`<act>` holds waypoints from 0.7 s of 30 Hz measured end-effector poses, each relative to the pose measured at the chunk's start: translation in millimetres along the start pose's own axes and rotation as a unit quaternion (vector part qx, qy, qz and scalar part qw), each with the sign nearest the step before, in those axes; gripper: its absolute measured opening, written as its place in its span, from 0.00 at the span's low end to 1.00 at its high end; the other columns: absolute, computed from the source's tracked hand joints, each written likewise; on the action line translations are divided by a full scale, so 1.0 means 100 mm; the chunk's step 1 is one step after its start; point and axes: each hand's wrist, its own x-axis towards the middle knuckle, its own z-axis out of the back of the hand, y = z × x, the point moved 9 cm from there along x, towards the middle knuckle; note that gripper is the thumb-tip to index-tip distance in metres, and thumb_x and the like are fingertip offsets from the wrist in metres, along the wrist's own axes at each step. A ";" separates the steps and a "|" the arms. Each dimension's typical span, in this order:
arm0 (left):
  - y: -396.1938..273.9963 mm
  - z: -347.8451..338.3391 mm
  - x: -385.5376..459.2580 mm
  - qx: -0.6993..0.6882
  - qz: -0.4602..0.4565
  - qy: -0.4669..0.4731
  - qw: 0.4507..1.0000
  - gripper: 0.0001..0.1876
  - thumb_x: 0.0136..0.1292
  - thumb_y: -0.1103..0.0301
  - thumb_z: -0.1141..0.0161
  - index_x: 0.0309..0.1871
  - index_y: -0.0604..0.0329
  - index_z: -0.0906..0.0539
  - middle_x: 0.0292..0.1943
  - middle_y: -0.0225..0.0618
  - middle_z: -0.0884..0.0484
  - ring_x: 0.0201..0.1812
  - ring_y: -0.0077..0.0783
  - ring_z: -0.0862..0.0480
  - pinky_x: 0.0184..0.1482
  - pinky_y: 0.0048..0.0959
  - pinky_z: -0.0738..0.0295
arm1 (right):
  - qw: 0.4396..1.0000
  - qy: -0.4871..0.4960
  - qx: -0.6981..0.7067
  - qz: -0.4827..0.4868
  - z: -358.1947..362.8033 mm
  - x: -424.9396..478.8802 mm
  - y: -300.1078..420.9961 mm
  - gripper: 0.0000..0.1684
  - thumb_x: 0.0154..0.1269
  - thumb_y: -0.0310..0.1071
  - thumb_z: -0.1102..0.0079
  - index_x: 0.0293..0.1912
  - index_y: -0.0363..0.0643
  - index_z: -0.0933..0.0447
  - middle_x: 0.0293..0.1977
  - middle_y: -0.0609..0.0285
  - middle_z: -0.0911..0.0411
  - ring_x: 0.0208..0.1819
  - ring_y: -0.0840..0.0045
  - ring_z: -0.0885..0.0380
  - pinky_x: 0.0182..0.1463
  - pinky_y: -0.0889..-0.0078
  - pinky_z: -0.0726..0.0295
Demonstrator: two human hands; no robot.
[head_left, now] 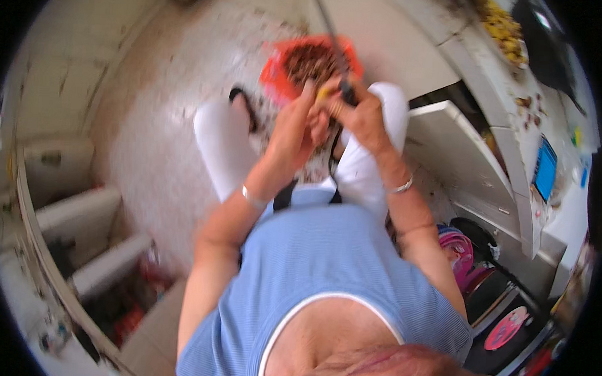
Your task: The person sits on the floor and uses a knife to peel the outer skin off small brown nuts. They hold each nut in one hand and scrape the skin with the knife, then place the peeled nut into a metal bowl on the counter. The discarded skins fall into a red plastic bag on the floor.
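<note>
My right hand is closed on the dark handle of a long-bladed knife, whose blade points up and away from me. A small yellow piece is between my two hands, near the knife handle; its kind is too blurred to tell. My left hand is raised beside it, fingers curled, and I cannot tell whether it grips the piece. Below and beyond both hands, a red plastic bag lies spread on the floor, holding a heap of brown pieces or peelings.
An open cabinet door is at my right, below a counter with yellow pieces and a blue-screened device. Dark boxes and pink cloth lie lower right. Open compartments stand at left.
</note>
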 end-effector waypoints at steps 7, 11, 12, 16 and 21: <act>-0.27 -0.39 0.19 0.158 -0.093 0.059 0.981 0.10 0.72 0.64 0.40 0.42 0.62 0.22 0.30 0.30 0.20 0.29 0.21 0.20 0.30 0.22 0.22 | 0.991 -0.096 0.009 0.090 0.46 -0.18 0.21 0.12 0.67 0.34 0.34 0.47 0.39 0.19 0.36 0.65 0.19 0.39 0.80 0.22 0.45 0.75 0.24; -0.78 -1.56 0.42 0.376 -0.257 0.156 0.877 0.12 0.68 0.66 0.34 0.43 0.67 0.21 0.31 0.34 0.17 0.31 0.19 0.20 0.32 0.20 0.22 | 0.955 -0.270 0.123 -0.021 1.04 -0.45 -0.23 0.11 0.72 0.32 0.42 0.49 0.40 0.18 0.24 0.69 0.21 0.16 0.95 0.37 0.17 0.87 0.42; -0.90 -1.95 0.47 0.422 -0.300 0.164 0.840 0.12 0.67 0.66 0.33 0.43 0.68 0.20 0.31 0.34 0.17 0.31 0.20 0.19 0.32 0.20 0.22 | 0.949 -0.290 0.110 -0.047 1.15 -0.54 -0.36 0.10 0.71 0.34 0.41 0.46 0.40 0.17 0.24 0.69 0.20 0.17 0.94 0.35 0.18 0.86 0.40; -1.09 -3.29 1.03 0.494 -0.409 0.242 0.728 0.16 0.61 0.65 0.32 0.41 0.72 0.19 0.28 0.41 0.14 0.31 0.25 0.15 0.31 0.27 0.20 | 0.938 -0.316 0.084 -0.118 1.30 -0.89 -0.70 0.12 0.68 0.38 0.38 0.40 0.39 0.17 0.24 0.67 0.18 0.18 0.92 0.31 0.21 0.83 0.35; -1.07 -4.00 1.94 0.610 -0.405 0.157 0.663 0.20 0.59 0.64 0.34 0.50 0.70 0.19 0.36 0.48 0.14 0.34 0.38 0.14 0.38 0.34 0.18 | 0.952 -0.263 0.081 -0.138 1.10 -1.07 -0.93 0.13 0.68 0.40 0.37 0.39 0.38 0.18 0.24 0.67 0.20 0.17 0.93 0.34 0.21 0.84 0.36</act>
